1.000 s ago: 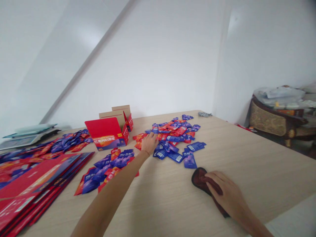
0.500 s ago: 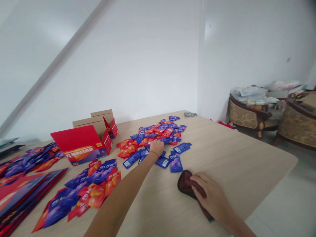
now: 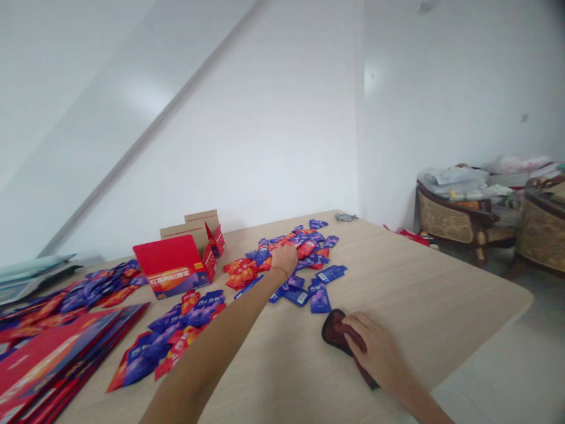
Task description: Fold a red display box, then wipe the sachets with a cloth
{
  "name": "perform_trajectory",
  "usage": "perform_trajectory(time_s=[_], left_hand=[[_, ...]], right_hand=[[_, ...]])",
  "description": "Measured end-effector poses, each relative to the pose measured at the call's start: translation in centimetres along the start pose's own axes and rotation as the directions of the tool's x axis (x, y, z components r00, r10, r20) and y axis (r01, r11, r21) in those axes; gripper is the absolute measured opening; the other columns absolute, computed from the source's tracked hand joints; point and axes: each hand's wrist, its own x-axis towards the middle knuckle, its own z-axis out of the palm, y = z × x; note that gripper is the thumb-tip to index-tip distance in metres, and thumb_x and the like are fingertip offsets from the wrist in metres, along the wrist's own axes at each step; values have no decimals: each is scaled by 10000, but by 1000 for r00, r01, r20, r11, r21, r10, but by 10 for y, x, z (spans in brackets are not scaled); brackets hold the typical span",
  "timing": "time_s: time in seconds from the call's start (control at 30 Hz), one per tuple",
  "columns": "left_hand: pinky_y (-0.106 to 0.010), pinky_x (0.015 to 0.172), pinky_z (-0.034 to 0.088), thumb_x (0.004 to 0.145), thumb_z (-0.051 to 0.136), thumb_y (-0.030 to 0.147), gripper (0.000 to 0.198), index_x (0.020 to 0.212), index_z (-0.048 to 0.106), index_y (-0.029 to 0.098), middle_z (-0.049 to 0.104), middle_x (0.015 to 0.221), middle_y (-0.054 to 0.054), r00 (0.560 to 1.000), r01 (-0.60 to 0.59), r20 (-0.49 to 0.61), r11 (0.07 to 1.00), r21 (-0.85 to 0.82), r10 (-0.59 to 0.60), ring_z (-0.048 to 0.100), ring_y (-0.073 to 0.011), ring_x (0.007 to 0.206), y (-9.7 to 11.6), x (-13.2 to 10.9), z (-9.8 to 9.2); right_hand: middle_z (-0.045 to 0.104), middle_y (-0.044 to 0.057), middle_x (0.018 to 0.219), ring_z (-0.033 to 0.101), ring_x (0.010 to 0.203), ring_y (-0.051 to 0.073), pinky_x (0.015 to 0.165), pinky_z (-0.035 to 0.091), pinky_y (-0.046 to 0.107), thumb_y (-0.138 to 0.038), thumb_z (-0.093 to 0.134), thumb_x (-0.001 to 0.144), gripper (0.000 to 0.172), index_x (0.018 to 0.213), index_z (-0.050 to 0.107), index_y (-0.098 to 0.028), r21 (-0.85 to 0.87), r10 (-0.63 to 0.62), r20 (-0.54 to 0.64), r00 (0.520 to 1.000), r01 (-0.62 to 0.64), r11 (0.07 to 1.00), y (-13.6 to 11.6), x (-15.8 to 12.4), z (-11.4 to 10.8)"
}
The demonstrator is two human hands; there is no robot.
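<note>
My left hand [image 3: 285, 259] reaches far across the wooden table [image 3: 419, 294] and rests on a scattered heap of red and blue sachets [image 3: 304, 250], its fingers curled over them. My right hand [image 3: 375, 353] lies near the front edge, fingers pressed down on a dark red cloth [image 3: 336, 331]. A second heap of sachets [image 3: 176, 333] lies left of my left forearm. An open red carton [image 3: 179, 271] stands behind that heap.
Flat red carton blanks [image 3: 53, 359] are stacked at the left edge, with more sachets [image 3: 83, 291] behind them and a scale [image 3: 30, 274] farther back. Upholstered chairs piled with clutter [image 3: 463, 206] stand on the right. A small grey item [image 3: 345, 217] lies at the table's far corner.
My left hand has shifted rightward across the sachet heap and farther into it. My right hand stays on the cloth. The camera has swung.
</note>
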Motion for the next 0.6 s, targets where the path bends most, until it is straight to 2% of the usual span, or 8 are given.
perform_trajectory(time_s=[0.1,0.2,0.33,0.4,0.47,0.6], left_hand=[[-447,929,572,1027,616,380,310,1219,668,142,691,1201,-106,998,36,-42,999,17,-35,686,-241,1061,-4,-17,-28],[-381,888,556,1049,519,306,278,1078,745,149,740,1083,-129,996,26,-87,999,35,-23,710,-254,1023,-11,-44,-52],[-345,819,536,1045,459,251,325,1019,767,152,746,1033,-146,991,-52,-122,995,84,62,716,-261,971,-21,-103,-74],[-354,790,531,1048,459,226,314,1029,756,127,736,1020,-159,985,-123,-111,986,116,136,713,-266,945,-21,-145,-76],[-353,766,523,1015,510,151,246,1015,754,120,732,985,-153,969,-226,-65,964,140,237,709,-264,927,-15,-192,-69],[-353,713,509,964,606,120,177,885,762,92,721,892,-167,939,-343,26,926,157,343,704,-264,857,3,-279,-35]], right_hand=[[720,65,1106,677,1021,247,923,541,392,-182,552,924,257,1102,719,-265,3,2,17,1000,-2,1000,2,-1,1],[722,68,1113,680,1019,249,926,540,395,-209,548,932,249,1100,723,-264,-5,-13,22,1000,13,1000,6,-2,3],[730,70,1105,687,1005,257,920,539,398,-251,564,924,238,1095,729,-269,-37,-15,5,1000,15,999,10,-3,6],[731,69,1103,688,1000,258,913,537,394,-265,563,925,231,1084,730,-275,-47,-24,9,1000,24,999,13,-4,8],[731,72,1102,685,1003,260,912,534,392,-278,557,931,223,1071,730,-273,-46,-50,15,999,50,998,17,-5,10],[731,83,1113,681,1027,266,942,527,405,-299,535,952,234,1083,722,-249,-47,-78,27,997,79,996,23,-6,12]])
